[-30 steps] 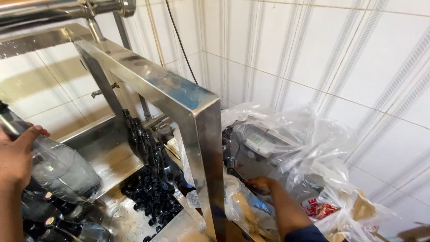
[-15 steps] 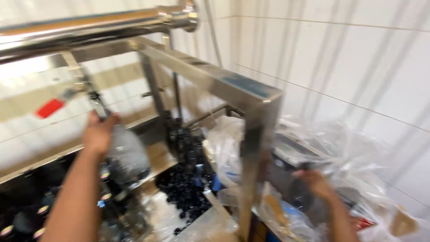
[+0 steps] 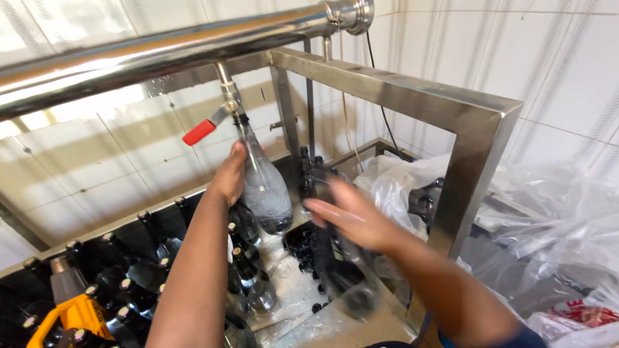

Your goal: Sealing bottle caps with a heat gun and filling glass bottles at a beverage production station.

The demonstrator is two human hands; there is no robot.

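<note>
One clear bottle (image 3: 263, 187) hangs neck-up under the red-handled tap (image 3: 213, 125); the left hand (image 3: 229, 175) is wrapped around its neck. Right of the tap, the right hand (image 3: 351, 216), blurred, grips one dark bottle (image 3: 335, 258).

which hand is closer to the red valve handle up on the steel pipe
Left. The left hand grips the clear bottle just below the red valve handle. The right hand is lower and off to the right, motion-blurred.
</note>
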